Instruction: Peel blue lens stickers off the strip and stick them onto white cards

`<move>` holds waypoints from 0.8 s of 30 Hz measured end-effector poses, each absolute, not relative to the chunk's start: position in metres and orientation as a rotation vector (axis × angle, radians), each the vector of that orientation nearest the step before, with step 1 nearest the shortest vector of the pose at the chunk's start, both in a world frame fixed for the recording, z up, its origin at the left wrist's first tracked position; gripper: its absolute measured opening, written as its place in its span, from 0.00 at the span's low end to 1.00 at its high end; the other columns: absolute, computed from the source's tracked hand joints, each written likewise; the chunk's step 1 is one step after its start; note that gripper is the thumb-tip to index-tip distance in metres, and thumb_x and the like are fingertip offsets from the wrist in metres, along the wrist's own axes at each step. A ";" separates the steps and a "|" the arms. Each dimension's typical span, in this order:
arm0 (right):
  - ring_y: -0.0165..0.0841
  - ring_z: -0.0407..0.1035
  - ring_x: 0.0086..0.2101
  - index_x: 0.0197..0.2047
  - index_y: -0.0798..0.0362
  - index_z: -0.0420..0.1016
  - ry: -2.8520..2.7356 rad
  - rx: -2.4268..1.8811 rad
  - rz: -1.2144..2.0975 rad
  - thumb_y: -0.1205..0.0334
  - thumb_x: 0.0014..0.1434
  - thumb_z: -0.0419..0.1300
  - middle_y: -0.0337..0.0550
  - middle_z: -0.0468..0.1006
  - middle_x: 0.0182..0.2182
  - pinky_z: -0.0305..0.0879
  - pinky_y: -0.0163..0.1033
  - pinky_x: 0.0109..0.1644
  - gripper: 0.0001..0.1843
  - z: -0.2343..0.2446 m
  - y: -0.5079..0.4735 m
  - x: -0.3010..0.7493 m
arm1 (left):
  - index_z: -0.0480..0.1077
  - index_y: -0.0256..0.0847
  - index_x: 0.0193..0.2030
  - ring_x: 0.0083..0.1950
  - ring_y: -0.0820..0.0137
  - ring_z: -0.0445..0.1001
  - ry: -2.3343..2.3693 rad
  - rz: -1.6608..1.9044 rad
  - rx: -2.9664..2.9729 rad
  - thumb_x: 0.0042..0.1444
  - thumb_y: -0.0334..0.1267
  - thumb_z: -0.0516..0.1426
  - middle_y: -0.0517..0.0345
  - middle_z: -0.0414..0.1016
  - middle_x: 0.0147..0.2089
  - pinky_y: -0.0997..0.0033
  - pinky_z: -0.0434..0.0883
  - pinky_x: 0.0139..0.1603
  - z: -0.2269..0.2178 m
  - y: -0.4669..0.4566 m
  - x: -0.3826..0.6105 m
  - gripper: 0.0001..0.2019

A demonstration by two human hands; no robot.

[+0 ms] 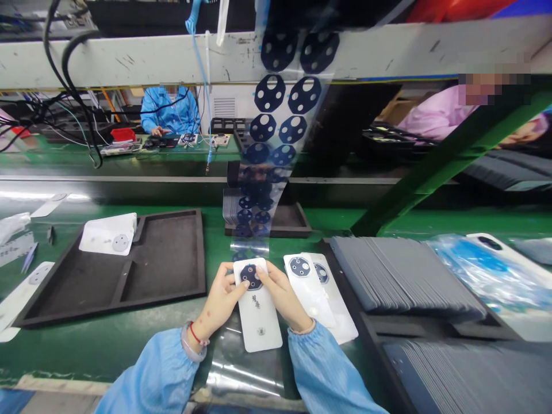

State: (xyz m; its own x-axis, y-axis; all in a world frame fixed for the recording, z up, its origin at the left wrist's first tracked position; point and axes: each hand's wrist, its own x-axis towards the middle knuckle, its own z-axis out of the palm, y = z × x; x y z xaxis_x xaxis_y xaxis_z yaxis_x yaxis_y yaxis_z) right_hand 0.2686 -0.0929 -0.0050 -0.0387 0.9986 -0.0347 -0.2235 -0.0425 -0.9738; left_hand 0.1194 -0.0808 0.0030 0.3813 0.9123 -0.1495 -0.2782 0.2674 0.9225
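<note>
White phone back cover (260, 313) bears dark round camera ring (250, 276).

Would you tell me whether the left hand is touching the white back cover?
Touching. The head view shows the left hand gripping the left edge of the white back cover, thumb on its dark ring.

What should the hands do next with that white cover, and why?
Probably press the dark round sticker flat: the left hand and right hand both hold the white cover, thumbs resting at the sticker's edges on its camera circle.
</note>
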 end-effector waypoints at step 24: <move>0.50 0.76 0.42 0.48 0.54 0.77 -1.456 -1.759 0.458 0.42 0.56 0.53 0.55 0.80 0.47 0.75 0.48 0.37 0.28 -0.038 -0.114 0.365 | 0.65 0.44 0.55 0.60 0.61 0.71 1.360 0.925 1.929 0.62 0.39 0.51 0.46 0.73 0.58 0.59 0.65 0.63 0.055 -0.022 0.029 0.15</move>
State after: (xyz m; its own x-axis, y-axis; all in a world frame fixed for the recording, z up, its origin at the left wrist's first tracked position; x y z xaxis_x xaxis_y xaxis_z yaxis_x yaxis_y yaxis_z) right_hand 0.3651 -0.1141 -0.0376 0.2749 0.9397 0.2034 0.6540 -0.0277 -0.7560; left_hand 0.0293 -0.0224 0.0545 0.2330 0.9517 0.2000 0.5357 -0.2972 0.7904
